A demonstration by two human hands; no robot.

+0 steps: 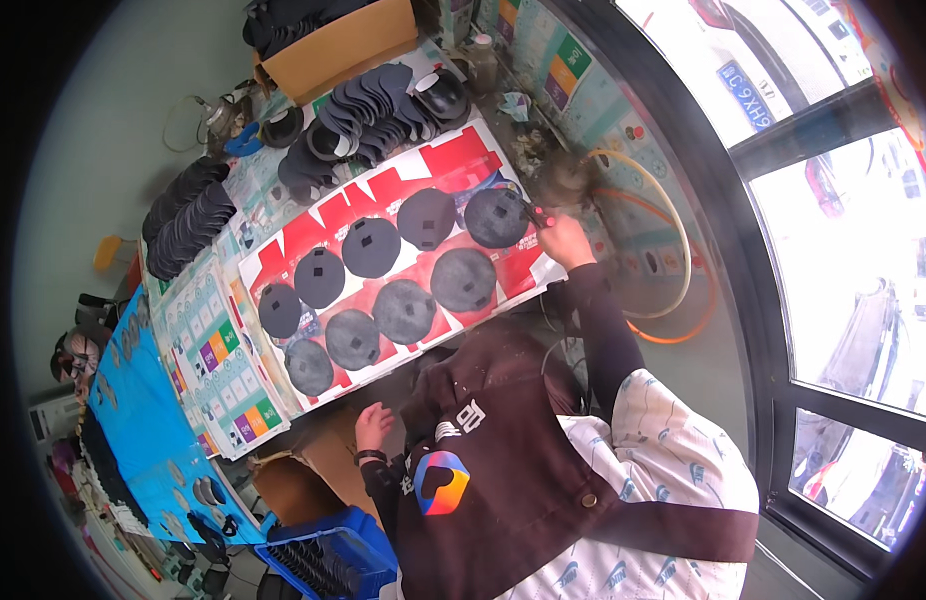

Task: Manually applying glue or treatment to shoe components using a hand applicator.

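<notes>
My right hand is closed round a small tool with red and black parts, its exact kind not clear. The tool's front end is beside a dark round pad at the right end of the far row. Several such pads lie in two rows on a red and white printed sheet, each with a small black square on it. Those in the near row, like this greyish pad, look paler and dustier. My left hand hangs below the table's front edge, fingers loosely out, holding nothing.
Stacks of dark curved pieces stand at the back left, more behind the sheet. A cardboard box is at the back. Yellow and orange hoses loop at right. A blue crate sits below left.
</notes>
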